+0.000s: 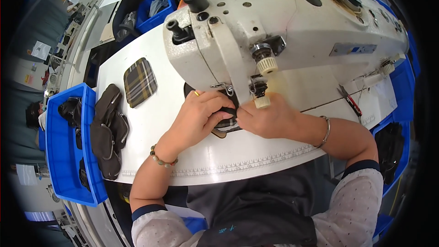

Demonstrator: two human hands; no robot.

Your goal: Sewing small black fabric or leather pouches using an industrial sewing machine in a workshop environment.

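A white sewing machine [292, 27] fills the upper right. Below its needle lies a dark fabric piece [226, 121] with plaid on it, partly hidden by my hands and the machine. My left hand [201, 119] grips the piece from the left, thumb and fingers closed on its dark edge. My right hand [265, 119] pinches the same piece from the right, fingertips close to the presser area. A separate plaid square [140, 82] with rounded corners lies on the left of the white tabletop [160, 164].
Dark zippered fabric pieces [107, 132] lie left, beside a blue bin [50, 146] holding black items. Red-and-black scissors [350, 100] rest at the right. More blue bins [155, 16] stand behind and at the right. A person [34, 114] is partly visible at far left.
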